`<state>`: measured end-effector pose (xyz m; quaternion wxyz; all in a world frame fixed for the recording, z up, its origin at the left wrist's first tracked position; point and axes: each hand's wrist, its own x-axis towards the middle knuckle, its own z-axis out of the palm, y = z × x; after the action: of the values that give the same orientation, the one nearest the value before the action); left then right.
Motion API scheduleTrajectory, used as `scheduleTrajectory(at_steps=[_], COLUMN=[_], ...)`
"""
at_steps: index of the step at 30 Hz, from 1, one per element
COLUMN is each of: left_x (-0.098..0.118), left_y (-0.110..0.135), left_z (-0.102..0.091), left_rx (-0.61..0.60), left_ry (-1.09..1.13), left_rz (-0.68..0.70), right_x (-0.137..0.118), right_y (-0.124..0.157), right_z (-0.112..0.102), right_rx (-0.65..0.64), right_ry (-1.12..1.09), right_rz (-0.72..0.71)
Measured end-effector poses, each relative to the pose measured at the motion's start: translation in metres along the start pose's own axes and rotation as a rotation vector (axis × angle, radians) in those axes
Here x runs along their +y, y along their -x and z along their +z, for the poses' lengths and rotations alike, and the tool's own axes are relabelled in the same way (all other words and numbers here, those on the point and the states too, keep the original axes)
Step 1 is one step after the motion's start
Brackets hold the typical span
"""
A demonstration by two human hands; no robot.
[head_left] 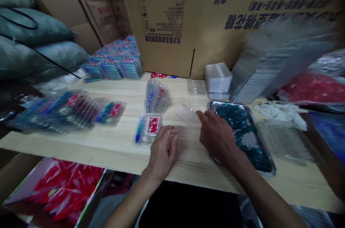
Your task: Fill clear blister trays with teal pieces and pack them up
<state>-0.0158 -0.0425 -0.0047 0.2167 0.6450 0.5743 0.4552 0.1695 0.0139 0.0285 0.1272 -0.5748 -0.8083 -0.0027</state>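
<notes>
Logged from my remote view: left hand (162,152) loosely curled, empty, beside the blister pack (148,129); right hand (217,136) half-open, empty, fingertips at the clear lid (184,113) left of the steel tray (212,104); a careless wrist sweep could scatter the teal parts (250,145).

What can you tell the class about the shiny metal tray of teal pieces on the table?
This shiny rectangular stainless-steel tray has a raised rim and sits at an angle on the pale wooden table. It is filled with teal pieces, too blurred to identify. The person's right hand is over its left edge; whether they touch cannot be told.
</notes>
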Motion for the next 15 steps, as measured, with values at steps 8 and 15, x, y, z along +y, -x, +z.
scheduleTrajectory(at_steps=[8,15], left_x=[-0.042,-0.061], left_y=[-0.014,-0.011], left_z=[-0.045,-0.032], left_rx=[-0.040,-0.168], left_ry=[-0.832,-0.905], left_rz=[-0.247,-0.319], right_x=[-0.077,-0.071], right_y=[0.018,0.011], right_z=[0.063,0.063], right_rx=[-0.443,-0.470], right_ry=[-0.044,-0.359], right_rz=[-0.129,-0.118])
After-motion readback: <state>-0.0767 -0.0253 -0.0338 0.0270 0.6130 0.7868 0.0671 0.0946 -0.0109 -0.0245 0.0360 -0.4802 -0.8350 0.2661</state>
